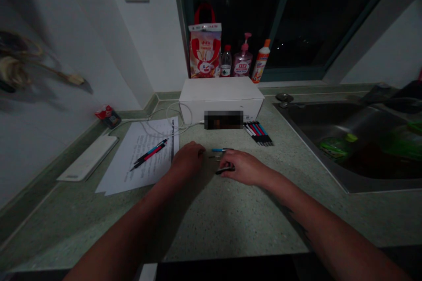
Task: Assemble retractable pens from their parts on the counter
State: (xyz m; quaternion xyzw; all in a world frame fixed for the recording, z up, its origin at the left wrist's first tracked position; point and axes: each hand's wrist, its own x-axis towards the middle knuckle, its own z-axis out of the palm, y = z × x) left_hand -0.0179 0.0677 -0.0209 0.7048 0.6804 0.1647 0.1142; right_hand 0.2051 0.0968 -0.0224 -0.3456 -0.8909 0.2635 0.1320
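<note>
My right hand (245, 167) is closed, thumb and fingers pinching a short dark piece (225, 170) that looks like part of a pen. Just beyond its fingers a blue and black pen piece (221, 149) lies on the counter, with a few tiny parts (214, 156) in front of it. On the other side of these parts, my left hand (188, 159) rests near the edge of the printed sheets (115, 158). Its fingers are curled together, and what they hold, if anything, is hidden. A blue pen (150, 151) and a red pen (148, 157) lie on the sheets.
A row of several pens (259, 133) lies right of a pixelated dark object (223, 120), before a white box (220, 92). A white cable (154, 116) loops behind the papers. At left lies a flat white object (87, 158); at right is a sink (310, 149).
</note>
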